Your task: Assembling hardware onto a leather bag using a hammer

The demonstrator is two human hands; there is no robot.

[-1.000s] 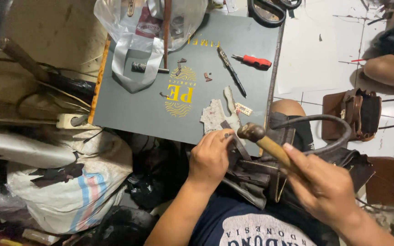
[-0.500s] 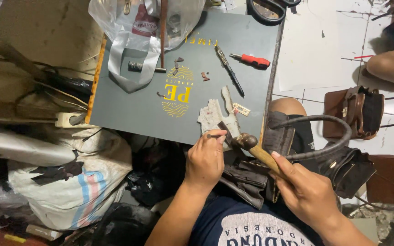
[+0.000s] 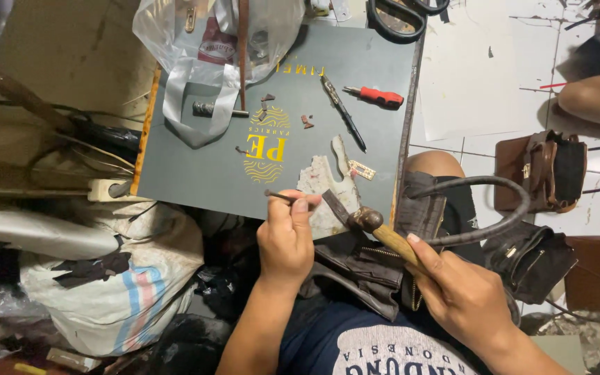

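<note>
My left hand (image 3: 287,238) pinches a thin dark metal pin (image 3: 279,196) over the near edge of the grey board (image 3: 203,167). My right hand (image 3: 461,295) grips the wooden handle of a small hammer (image 3: 368,222), whose dark head lies beside the left fingertips. Under both hands, on my lap, sits a dark leather bag (image 3: 383,264) with a curved strap (image 3: 494,201). A pale scrap of material (image 3: 324,184) lies on the board just beyond the hammer head.
On the board lie a red-handled screwdriver (image 3: 376,97), a dark pen-like tool (image 3: 343,112), a clear plastic bag (image 3: 217,48) and small scraps. Black scissors (image 3: 397,17) are at the far edge. A brown bag (image 3: 539,170) stands on the white tiles right; another person's knee (image 3: 592,97) shows far right.
The hammer has come down and left from a raised position, its head now low by my left fingers. My left hand shifted slightly left, still pinching the pin.
</note>
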